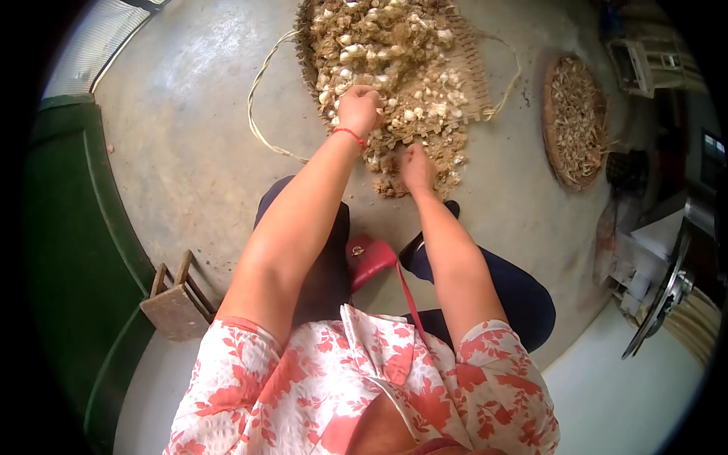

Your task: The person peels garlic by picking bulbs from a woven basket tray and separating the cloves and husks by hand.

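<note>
A heap of garlic bulbs [413,115], pale and mixed with dry brown husks and roots, covers a woven mat [476,89] with twisted rope handles [253,102]. My left hand [359,111], with a red band at its wrist, is over the left side of the heap. Its fingers are curled closed, and what they hold is hidden. Lower and to the right, my right hand [417,168] is closed at the near edge of the garlic, beside loose husks [388,187]. Whatever lies within its fingers does not show clearly.
A round basket [551,125] of dry plant scraps lies to the right on the concrete floor [189,144]. A small wooden stool [178,303] stands at left, near a green door [61,227]. A red bag [371,262] hangs between my knees.
</note>
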The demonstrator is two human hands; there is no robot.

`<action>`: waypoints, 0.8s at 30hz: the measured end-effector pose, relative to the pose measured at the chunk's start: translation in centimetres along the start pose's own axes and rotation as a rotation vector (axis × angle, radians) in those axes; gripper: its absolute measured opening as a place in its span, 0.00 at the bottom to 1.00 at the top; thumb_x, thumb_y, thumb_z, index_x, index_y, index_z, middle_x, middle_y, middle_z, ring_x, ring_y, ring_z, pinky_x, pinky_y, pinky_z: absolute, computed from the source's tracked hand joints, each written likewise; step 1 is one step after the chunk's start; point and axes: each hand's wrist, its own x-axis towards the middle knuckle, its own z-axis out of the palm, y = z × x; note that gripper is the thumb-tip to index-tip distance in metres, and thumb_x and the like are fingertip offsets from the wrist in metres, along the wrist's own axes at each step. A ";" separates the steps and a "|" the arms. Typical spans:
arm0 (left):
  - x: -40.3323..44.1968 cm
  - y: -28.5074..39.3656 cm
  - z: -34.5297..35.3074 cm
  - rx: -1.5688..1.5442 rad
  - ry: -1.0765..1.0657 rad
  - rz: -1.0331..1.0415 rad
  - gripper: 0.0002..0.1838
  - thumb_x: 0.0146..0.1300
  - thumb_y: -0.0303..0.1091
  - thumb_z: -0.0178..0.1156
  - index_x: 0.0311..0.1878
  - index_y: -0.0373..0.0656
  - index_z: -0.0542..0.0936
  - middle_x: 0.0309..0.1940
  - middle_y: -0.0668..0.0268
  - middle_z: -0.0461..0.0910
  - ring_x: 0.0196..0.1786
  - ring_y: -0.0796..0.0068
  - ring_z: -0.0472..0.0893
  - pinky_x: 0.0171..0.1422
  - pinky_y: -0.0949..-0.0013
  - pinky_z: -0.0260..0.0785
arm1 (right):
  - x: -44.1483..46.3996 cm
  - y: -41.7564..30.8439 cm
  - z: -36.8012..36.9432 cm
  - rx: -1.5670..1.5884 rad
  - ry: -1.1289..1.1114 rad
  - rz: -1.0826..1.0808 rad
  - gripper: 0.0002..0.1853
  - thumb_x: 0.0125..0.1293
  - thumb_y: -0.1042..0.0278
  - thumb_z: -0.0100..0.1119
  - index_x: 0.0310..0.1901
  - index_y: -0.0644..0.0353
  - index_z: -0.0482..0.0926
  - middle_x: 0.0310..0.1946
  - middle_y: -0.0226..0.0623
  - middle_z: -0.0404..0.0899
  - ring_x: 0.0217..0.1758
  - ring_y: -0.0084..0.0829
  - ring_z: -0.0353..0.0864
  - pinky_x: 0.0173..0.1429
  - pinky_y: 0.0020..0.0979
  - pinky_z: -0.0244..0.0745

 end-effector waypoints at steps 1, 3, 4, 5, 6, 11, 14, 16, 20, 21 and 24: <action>0.0 0.1 -0.1 0.031 0.005 -0.006 0.12 0.65 0.32 0.51 0.50 0.38 0.73 0.33 0.61 0.79 0.22 0.77 0.73 0.25 0.72 0.69 | 0.3 0.1 -1.1 0.066 0.057 0.030 0.08 0.62 0.65 0.54 0.41 0.54 0.76 0.30 0.44 0.80 0.35 0.49 0.80 0.42 0.45 0.74; -0.1 0.0 -0.1 0.016 0.014 -0.003 0.13 0.65 0.31 0.51 0.50 0.38 0.73 0.33 0.61 0.79 0.22 0.77 0.73 0.25 0.71 0.69 | 1.7 1.7 -1.2 0.080 0.240 0.003 0.07 0.62 0.66 0.53 0.40 0.51 0.78 0.31 0.42 0.81 0.35 0.47 0.80 0.41 0.43 0.74; -0.1 0.0 0.0 0.004 0.018 0.005 0.13 0.65 0.31 0.51 0.51 0.38 0.73 0.32 0.61 0.79 0.22 0.77 0.73 0.25 0.71 0.69 | 2.7 1.8 -1.4 0.027 0.370 -0.060 0.07 0.63 0.66 0.52 0.39 0.49 0.79 0.32 0.41 0.81 0.36 0.46 0.80 0.40 0.43 0.74; -0.1 0.0 0.1 -0.011 0.001 0.007 0.13 0.65 0.31 0.51 0.51 0.37 0.73 0.33 0.60 0.79 0.21 0.77 0.73 0.25 0.71 0.69 | 3.3 2.4 -1.7 -0.031 0.245 -0.032 0.07 0.62 0.68 0.54 0.40 0.55 0.78 0.37 0.45 0.80 0.40 0.46 0.80 0.43 0.44 0.74; -0.1 -0.1 0.2 -0.009 0.007 0.005 0.13 0.65 0.31 0.51 0.51 0.37 0.73 0.33 0.60 0.79 0.21 0.77 0.73 0.25 0.71 0.69 | 3.5 2.5 -1.9 -0.029 0.239 -0.034 0.07 0.62 0.68 0.54 0.40 0.55 0.78 0.37 0.45 0.80 0.40 0.46 0.80 0.43 0.44 0.74; 0.1 -0.2 0.0 0.006 0.006 0.014 0.13 0.65 0.31 0.50 0.51 0.37 0.73 0.33 0.60 0.79 0.19 0.77 0.72 0.23 0.72 0.68 | 4.1 2.9 -2.6 -0.217 0.031 -0.118 0.10 0.59 0.71 0.60 0.41 0.64 0.75 0.46 0.56 0.75 0.44 0.52 0.79 0.49 0.46 0.75; 0.3 -0.4 0.0 0.022 0.003 0.013 0.13 0.65 0.31 0.50 0.50 0.37 0.73 0.33 0.60 0.79 0.19 0.77 0.72 0.23 0.72 0.68 | 3.8 3.4 -2.6 -0.221 0.063 -0.179 0.10 0.59 0.71 0.59 0.41 0.62 0.75 0.46 0.56 0.75 0.44 0.52 0.79 0.49 0.45 0.75; 0.1 -0.4 0.3 0.050 0.001 0.019 0.12 0.65 0.31 0.50 0.50 0.37 0.73 0.33 0.60 0.79 0.19 0.77 0.72 0.23 0.73 0.68 | 3.5 3.3 -2.7 -0.229 0.091 -0.209 0.10 0.60 0.71 0.58 0.42 0.62 0.74 0.46 0.55 0.75 0.44 0.51 0.79 0.49 0.45 0.75; -0.2 -0.7 1.0 0.031 -0.016 -0.014 0.12 0.66 0.31 0.51 0.49 0.37 0.73 0.32 0.61 0.79 0.19 0.78 0.71 0.23 0.73 0.67 | 4.4 4.8 -0.8 -0.299 -0.030 -0.205 0.09 0.60 0.69 0.56 0.42 0.59 0.75 0.46 0.49 0.76 0.41 0.49 0.80 0.47 0.43 0.75; -0.1 -0.8 1.2 0.040 -0.028 -0.017 0.11 0.66 0.31 0.51 0.49 0.38 0.73 0.32 0.61 0.78 0.19 0.79 0.71 0.23 0.74 0.67 | 4.3 4.8 -0.8 -0.316 -0.038 -0.209 0.08 0.60 0.69 0.56 0.41 0.59 0.76 0.46 0.48 0.76 0.40 0.48 0.80 0.46 0.43 0.75; 0.4 -1.5 1.4 0.128 -0.074 -0.026 0.11 0.66 0.31 0.51 0.48 0.38 0.73 0.30 0.63 0.77 0.19 0.79 0.71 0.22 0.74 0.66 | 3.3 4.2 -0.8 -0.185 0.099 -0.262 0.06 0.59 0.68 0.56 0.36 0.57 0.80 0.40 0.46 0.79 0.38 0.46 0.80 0.43 0.42 0.75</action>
